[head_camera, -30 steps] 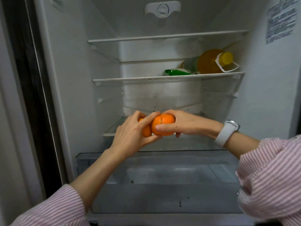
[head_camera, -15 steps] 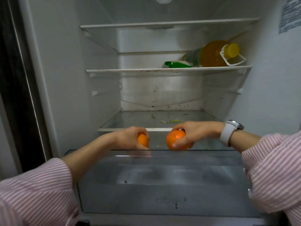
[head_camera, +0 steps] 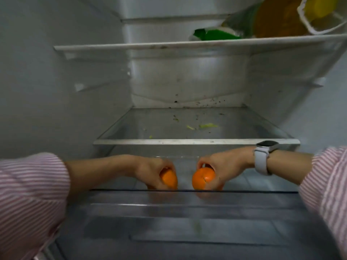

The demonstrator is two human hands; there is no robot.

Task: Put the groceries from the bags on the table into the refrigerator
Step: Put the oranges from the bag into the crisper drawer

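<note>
Each hand held one orange: the left hand (head_camera: 150, 173) its orange (head_camera: 169, 179), the right hand (head_camera: 221, 166) the other orange (head_camera: 202, 178), low over the clear drawer (head_camera: 187, 207). Best to set them down softly, apart, so neither rolls.

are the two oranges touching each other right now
Apart. The head view shows a plain gap between the left orange in the left hand and the right orange in the right hand.

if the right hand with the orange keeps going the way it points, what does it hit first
The right hand points left, toward the left hand. Going straight on, its orange would probably meet the left hand's orange first; only a small gap shows between them, though depth is unclear.
</note>
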